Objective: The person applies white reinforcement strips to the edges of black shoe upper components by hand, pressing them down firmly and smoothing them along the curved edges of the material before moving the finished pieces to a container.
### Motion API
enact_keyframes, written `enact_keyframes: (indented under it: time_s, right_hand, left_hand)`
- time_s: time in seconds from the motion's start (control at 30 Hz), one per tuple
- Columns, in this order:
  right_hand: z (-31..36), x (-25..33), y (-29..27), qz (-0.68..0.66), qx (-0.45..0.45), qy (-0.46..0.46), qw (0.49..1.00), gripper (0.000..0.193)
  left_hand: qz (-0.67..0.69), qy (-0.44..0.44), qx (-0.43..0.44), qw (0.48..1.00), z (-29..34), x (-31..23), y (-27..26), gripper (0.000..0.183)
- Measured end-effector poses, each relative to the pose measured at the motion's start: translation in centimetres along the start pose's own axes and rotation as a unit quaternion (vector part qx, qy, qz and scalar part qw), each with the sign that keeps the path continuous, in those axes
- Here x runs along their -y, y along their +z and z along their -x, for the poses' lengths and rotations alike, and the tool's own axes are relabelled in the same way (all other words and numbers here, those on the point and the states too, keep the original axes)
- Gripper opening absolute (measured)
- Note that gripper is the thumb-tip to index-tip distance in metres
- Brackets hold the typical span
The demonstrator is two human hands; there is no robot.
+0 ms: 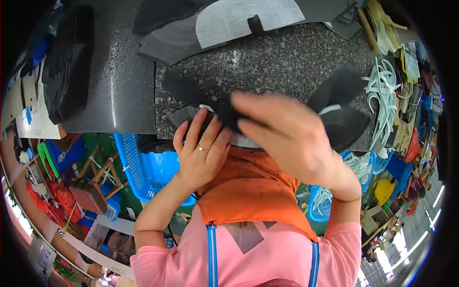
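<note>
At the near edge of the speckled stone worktop (267, 62), my left hand (203, 150) lies with its fingers stretched out over a dark sheet piece (184, 115). A small white strip shows by its fingertips. My right hand (291, 136) is beside it, palm down and smeared by motion, above a black flexible piece (191, 93) that runs up to the left. Whether its fingers grip that piece cannot be made out. To the right of my right hand lie black curved cut pieces (346, 126), with a white strip between them.
Grey and black sheets (167, 43) lie at the back, one with a whitish face. A black stack (71, 62) is on the far left. White strips (382, 95) hang over the right edge. Blue baskets (162, 167) and a wooden chair (98, 184) stand below the worktop.
</note>
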State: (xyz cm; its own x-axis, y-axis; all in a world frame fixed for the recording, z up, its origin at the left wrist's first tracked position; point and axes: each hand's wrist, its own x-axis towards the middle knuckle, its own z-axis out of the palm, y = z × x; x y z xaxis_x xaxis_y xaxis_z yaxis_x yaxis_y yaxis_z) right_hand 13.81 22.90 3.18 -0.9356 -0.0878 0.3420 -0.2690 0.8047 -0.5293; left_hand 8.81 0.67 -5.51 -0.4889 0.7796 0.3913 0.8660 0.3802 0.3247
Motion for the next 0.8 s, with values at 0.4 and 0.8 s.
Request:
enact_keyframes:
  time_s: [0.4,0.8]
  right_hand:
    - [1.6,-0.5,0.8,0.012,0.182,-0.108,0.977,0.027]
    - [1.1,-0.6,-0.1,0.008,0.217,-0.070,0.974,0.023]
  left_hand:
    - [0.248,-0.075,-0.008,0.966,-4.2,3.3,-4.2,0.077]
    - [-0.098,-0.090,0.220,0.966,-5.0,3.2,-10.1,0.091]
